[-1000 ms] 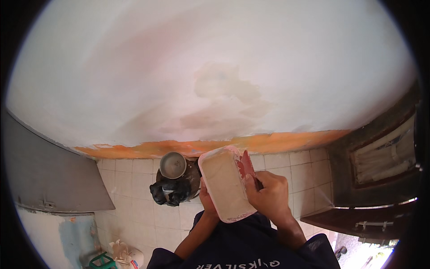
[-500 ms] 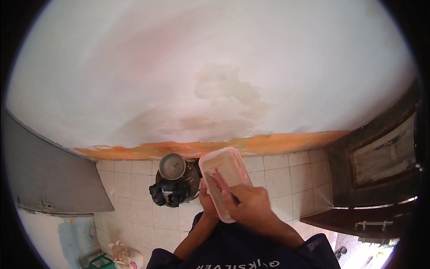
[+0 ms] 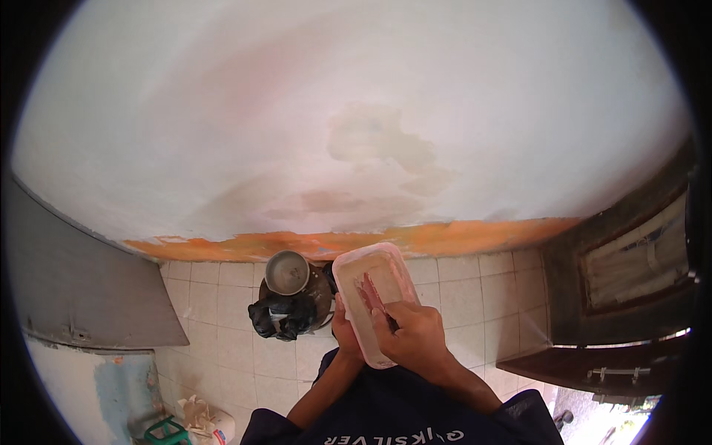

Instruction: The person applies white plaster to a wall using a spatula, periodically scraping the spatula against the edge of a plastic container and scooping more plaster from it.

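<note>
Patchy wall [image 3: 356, 122] — pink tray [image 3: 400, 278], scraper [image 3: 372, 294] in right hand [image 3: 417, 334]

right of tray [image 3: 400, 277]: passage above floor tiles [image 3: 463, 300]
left of tray: left hand [image 3: 345, 332], stool [image 3: 320, 294], bowl [image 3: 287, 273], black bag [image 3: 284, 317] obstruct
over tray: right hand [image 3: 415, 334] and scraper [image 3: 371, 294] block middle
beyond tray: wall [image 3: 356, 178] bars passage

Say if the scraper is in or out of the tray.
In, it seems: the right hand holds the scraper with its blade inside the rim of the tray.
</note>
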`<state>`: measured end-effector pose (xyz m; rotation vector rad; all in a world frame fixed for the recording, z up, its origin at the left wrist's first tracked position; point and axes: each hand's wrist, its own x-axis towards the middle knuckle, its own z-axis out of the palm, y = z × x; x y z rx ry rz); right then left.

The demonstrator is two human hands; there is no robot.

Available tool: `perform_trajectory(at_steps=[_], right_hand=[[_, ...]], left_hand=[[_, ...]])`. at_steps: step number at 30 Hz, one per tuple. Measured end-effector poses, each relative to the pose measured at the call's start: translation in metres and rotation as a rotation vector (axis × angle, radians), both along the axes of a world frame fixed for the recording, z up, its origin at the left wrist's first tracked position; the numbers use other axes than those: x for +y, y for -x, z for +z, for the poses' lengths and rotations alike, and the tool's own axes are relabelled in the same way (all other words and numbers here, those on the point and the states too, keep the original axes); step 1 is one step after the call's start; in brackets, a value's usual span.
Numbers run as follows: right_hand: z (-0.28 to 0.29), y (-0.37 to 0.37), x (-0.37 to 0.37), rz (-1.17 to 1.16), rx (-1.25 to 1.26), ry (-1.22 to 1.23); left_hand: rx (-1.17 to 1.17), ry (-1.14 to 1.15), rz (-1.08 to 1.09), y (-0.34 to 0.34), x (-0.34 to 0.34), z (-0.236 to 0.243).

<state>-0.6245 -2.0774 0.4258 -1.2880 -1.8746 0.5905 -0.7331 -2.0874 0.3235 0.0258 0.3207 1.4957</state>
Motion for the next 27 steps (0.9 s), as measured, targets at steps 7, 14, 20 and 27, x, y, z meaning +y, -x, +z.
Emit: perform_trajectory(at_steps=[7,14,20,27], right_hand=[[0.038,-0.016,-0.001,-0.046,0.113,0.096],[0.026,-0.025,-0.008,-0.114,-0.302,-0.035],[0.014,-0.019,-0.017,-0.116,-0.062,0.040],[0.008,-0.001,-0.016,-0.092,0.100,0.115]], left_hand=[[-0.163,-0.114,-0.033,0.002,0.000,-0.002],[-0.107,-0.109,-0.055,0.002,-0.005,-0.004],[-0.118,-0.073,-0.025,0.004,-0.007,-0.008],[-0.078,-0.035,-0.006,-0.003,-0.007,0.014]])
